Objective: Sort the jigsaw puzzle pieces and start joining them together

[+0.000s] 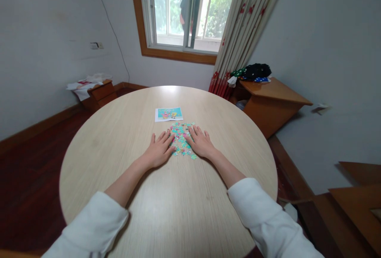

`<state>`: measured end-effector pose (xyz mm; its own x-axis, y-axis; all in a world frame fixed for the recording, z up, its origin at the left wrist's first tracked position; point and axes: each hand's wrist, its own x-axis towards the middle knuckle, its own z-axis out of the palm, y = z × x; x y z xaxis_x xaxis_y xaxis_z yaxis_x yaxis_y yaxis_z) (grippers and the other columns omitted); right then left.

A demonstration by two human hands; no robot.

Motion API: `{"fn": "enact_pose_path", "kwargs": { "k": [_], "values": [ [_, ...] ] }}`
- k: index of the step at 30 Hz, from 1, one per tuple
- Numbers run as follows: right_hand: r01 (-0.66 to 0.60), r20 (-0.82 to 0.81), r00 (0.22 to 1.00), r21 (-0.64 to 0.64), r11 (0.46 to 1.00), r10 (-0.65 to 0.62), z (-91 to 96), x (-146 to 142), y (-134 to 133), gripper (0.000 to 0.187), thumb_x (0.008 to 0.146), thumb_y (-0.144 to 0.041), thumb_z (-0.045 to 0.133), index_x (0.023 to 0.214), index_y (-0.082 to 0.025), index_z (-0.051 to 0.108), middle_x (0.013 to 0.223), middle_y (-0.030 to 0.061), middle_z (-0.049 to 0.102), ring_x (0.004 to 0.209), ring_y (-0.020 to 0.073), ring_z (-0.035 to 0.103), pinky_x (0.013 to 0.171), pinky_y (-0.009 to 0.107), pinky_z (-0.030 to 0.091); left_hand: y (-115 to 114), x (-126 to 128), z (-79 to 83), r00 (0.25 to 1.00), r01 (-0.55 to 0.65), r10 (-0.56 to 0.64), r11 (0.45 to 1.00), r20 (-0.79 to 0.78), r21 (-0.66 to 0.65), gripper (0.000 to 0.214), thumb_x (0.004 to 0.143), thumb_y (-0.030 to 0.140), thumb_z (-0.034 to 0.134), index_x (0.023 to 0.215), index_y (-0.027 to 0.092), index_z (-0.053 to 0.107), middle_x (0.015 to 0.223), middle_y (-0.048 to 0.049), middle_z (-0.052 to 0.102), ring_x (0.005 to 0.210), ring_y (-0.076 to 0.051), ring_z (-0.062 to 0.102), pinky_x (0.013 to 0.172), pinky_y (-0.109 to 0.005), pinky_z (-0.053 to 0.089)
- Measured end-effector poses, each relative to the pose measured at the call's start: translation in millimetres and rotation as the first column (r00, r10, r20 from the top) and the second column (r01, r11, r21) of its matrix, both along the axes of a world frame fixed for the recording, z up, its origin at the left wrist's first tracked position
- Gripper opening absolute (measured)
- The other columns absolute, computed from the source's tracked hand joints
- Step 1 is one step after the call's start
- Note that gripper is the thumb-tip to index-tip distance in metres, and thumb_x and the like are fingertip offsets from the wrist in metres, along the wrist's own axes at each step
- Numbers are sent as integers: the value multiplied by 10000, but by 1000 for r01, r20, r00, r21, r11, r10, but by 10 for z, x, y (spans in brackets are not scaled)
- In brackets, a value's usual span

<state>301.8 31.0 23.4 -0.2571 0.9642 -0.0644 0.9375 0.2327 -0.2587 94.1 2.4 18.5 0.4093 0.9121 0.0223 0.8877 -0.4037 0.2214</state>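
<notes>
Many small jigsaw puzzle pieces (180,140), mostly turquoise with some pink and yellow, lie spread in a patch on the round table (166,210). At the patch's left side rests my left hand (160,151), palm down with fingers spread. My right hand (201,142) lies flat on the opposite side, its fingers apart and its thumb reaching over the pieces. Whatever is under both palms is hidden. Just beyond the pieces is a printed picture card (169,114) with a pink and a yellow cartoon figure on turquoise.
Behind the table are a window (184,12) and a long curtain (241,24). A wooden cabinet (276,91) with dark cloth (256,71) on top stands at the right. Papers lie on a small wooden cabinet (102,93) at the left.
</notes>
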Motion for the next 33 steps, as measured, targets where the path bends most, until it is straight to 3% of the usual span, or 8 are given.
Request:
{"fn": "enact_pose_path", "kwargs": {
  "k": [5,12,15,18,20,24,27,33],
  "values": [
    [95,-59,994,74,993,-91,29,59,45,629,976,-489,139,1504,-151,196,1573,115,168,1453,227,123,1156,487,83,-75,70,87,999,-38,36,996,29,76,566,971,417,215,1480,173,263,1571,-114,165,1453,-271,138,1151,-575,91],
    [181,-74,982,60,982,-176,-8,150,149,613,978,-458,131,1504,-148,182,1571,123,171,1452,222,129,1150,496,101,-438,425,10,970,240,-238,969,-45,64,645,949,564,184,1487,214,252,1553,-107,231,1451,-288,142,1153,-579,2],
    [185,-87,980,50,981,-180,-23,177,161,604,976,-447,165,1502,-152,188,1573,131,158,1452,226,123,1145,502,97,-507,492,-27,961,274,-272,962,-55,20,661,949,567,157,1491,196,236,1547,-126,228,1444,-285,174,1152,-582,18],
    [101,-78,992,74,992,-95,-13,214,126,615,954,-455,298,1492,-165,227,1574,149,143,1454,237,107,1140,506,73,-490,478,-18,971,230,-229,973,-66,0,647,955,547,156,1488,192,248,1547,-118,233,1440,-293,187,1150,-592,45],
    [15,-83,997,121,993,-5,11,254,92,591,919,-445,419,1446,-190,342,1554,155,217,1442,244,160,1132,505,86,-454,447,2,980,185,-185,983,-74,-10,637,958,533,173,1487,188,250,1550,-109,230,1441,-296,175,1150,-595,46],
    [-81,-202,972,198,977,121,68,358,57,317,839,-356,590,1112,-211,660,1302,118,549,1222,237,497,1054,447,268,-397,396,17,989,128,-131,991,-74,-38,621,963,507,181,1487,181,252,1557,-104,202,1445,-301,156,1145,-608,47],
    [-125,-261,949,204,971,177,69,405,68,233,788,-310,663,990,-208,715,1131,84,634,1063,219,588,995,406,334,-389,388,-3,989,132,-134,991,-67,-26,618,960,514,177,1484,197,261,1555,-99,224,1445,-297,162,1146,-601,51],
    [-199,-296,921,202,959,254,5,386,80,152,788,-248,678,927,-232,740,1069,50,656,1029,187,603,986,350,370,-379,391,-25,993,106,-104,994,-53,24,617,958,514,185,1480,195,275,1553,-107,234,1445,-294,167,1151,-587,60]
  ]
}}
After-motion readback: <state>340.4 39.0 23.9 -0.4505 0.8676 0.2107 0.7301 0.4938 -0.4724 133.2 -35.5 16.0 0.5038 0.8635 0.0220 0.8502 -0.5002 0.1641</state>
